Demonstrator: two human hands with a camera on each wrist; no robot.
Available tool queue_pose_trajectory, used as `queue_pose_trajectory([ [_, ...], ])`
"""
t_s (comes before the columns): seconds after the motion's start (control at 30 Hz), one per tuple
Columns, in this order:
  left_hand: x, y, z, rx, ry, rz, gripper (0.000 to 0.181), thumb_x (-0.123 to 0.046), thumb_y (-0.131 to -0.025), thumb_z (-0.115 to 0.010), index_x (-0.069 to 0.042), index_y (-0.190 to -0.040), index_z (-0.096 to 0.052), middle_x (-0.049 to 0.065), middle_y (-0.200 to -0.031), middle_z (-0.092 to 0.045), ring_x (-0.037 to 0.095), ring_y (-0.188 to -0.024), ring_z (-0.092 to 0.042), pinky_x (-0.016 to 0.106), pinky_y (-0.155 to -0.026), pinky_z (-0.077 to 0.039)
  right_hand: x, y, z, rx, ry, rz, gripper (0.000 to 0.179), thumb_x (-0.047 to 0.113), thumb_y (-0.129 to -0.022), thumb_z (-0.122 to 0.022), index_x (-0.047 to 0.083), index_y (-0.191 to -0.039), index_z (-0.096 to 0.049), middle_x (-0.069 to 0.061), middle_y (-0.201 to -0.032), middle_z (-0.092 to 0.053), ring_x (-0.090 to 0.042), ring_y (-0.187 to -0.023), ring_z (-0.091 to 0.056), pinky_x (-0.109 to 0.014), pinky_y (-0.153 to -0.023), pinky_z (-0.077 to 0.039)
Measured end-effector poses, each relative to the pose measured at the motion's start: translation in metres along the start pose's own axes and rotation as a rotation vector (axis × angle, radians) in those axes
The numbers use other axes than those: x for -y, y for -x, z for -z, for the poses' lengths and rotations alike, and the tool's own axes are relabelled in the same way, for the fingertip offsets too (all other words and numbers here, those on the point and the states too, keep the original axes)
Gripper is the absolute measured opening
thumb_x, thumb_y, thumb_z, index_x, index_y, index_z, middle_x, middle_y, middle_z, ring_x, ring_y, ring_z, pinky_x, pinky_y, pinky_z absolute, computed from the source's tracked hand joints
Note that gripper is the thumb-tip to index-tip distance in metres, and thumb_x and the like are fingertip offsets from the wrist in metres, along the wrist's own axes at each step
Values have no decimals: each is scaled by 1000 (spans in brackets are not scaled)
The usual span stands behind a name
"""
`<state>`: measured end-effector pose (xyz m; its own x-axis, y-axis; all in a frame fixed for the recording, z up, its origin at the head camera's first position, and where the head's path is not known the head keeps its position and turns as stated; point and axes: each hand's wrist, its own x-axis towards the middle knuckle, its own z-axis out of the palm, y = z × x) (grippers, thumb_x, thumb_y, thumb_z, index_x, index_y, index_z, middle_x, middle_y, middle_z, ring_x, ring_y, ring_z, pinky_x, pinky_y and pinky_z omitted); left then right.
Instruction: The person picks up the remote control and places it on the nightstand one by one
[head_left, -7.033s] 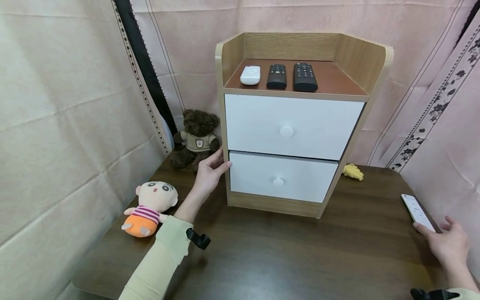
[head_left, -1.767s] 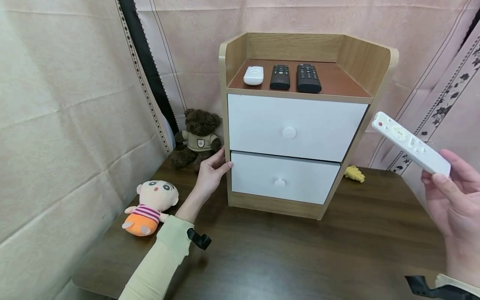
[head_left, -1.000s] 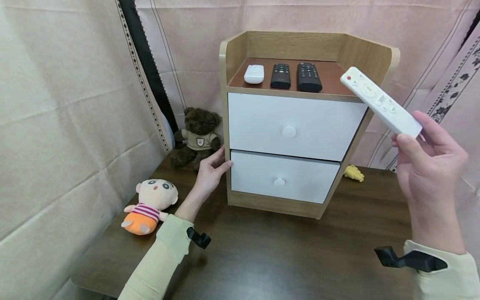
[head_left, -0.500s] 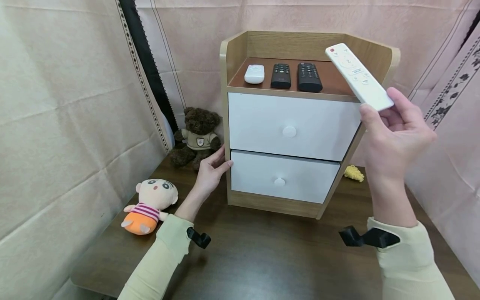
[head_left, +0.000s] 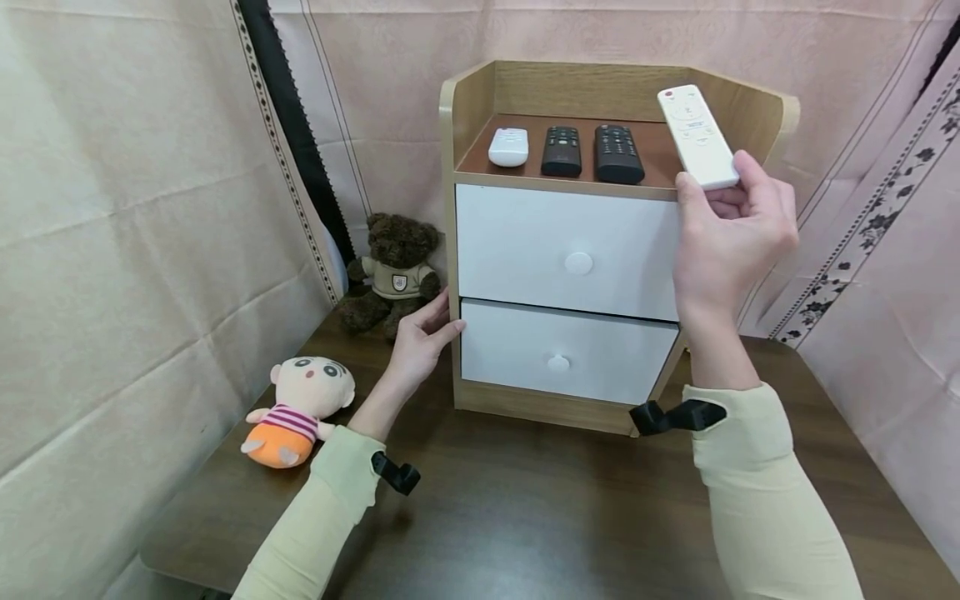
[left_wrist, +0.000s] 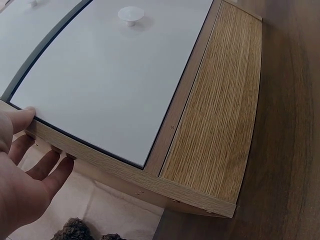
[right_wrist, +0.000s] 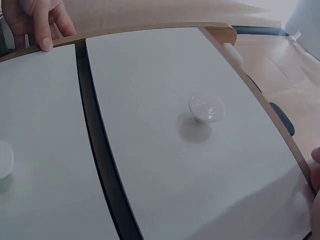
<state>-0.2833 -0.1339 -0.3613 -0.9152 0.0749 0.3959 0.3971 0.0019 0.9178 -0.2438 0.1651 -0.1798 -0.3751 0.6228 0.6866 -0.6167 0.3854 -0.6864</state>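
Note:
In the head view my right hand (head_left: 731, 237) pinches the lower end of a white remote control (head_left: 697, 137) between thumb and fingers. The remote is tilted, its far end over the right part of the top shelf (head_left: 577, 117); whether it touches is unclear. My left hand (head_left: 416, 346) holds the left front edge of the small wooden cabinet (head_left: 540, 408), thumb on the front and fingers against the side panel, as the left wrist view confirms. On the shelf, a short white remote (head_left: 508, 147) and two black remotes, one smaller (head_left: 561, 152) and one larger (head_left: 618, 155), lie in a row.
Both white drawers, upper (head_left: 525, 233) and lower (head_left: 517, 350), are closed and have round knobs. A brown teddy bear (head_left: 397, 258) sits left of the cabinet. Nearer stands or lies a plush doll (head_left: 300, 408) on the brown table (head_left: 510, 508). Fabric curtains (head_left: 150, 250) surround the table.
My right hand has picked up the white remote from the table's right side and carried it left and up to the shelf. My left hand has stayed on the cabinet.

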Motion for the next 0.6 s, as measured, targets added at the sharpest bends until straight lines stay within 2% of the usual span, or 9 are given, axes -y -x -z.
queue_pose_trajectory([
  [0.2,-1,0,0,5,6,4,61,0,-99,-67,-7,-155,-44,14,-151,-52,29,-134,-54,27,-96,-52,-5,0,-10,-10,97,94,42,16,-82,-88,7,-121,-76,10,-94,-55,0,-74,-59,-14,-70,-49],
  [0.33,-1,0,1,5,1,4,60,0,-99,-67,-7,-155,-44,14,-150,-52,29,-134,-54,27,-96,-52,-2,0,-14,-17,117,157,40,15,-82,-87,4,-119,-77,13,-91,-53,4,-70,-58,-12,-68,-49],
  [0.53,0,-1,2,9,-5,18,60,-1,-100,-67,-9,-155,-44,13,-152,-50,30,-134,-54,28,-98,-51,4,-4,-16,11,246,149,35,17,-83,-86,7,-116,-79,16,-88,-50,11,-74,-49,-12,-72,-41],
  [0.6,-1,-2,2,7,-7,29,60,0,-100,-66,-8,-155,-43,14,-152,-50,30,-135,-53,29,-98,-51,6,-5,-16,38,300,147,34,18,-84,-85,7,-116,-79,11,-88,-56,11,-79,-46,-15,-77,-40],
])
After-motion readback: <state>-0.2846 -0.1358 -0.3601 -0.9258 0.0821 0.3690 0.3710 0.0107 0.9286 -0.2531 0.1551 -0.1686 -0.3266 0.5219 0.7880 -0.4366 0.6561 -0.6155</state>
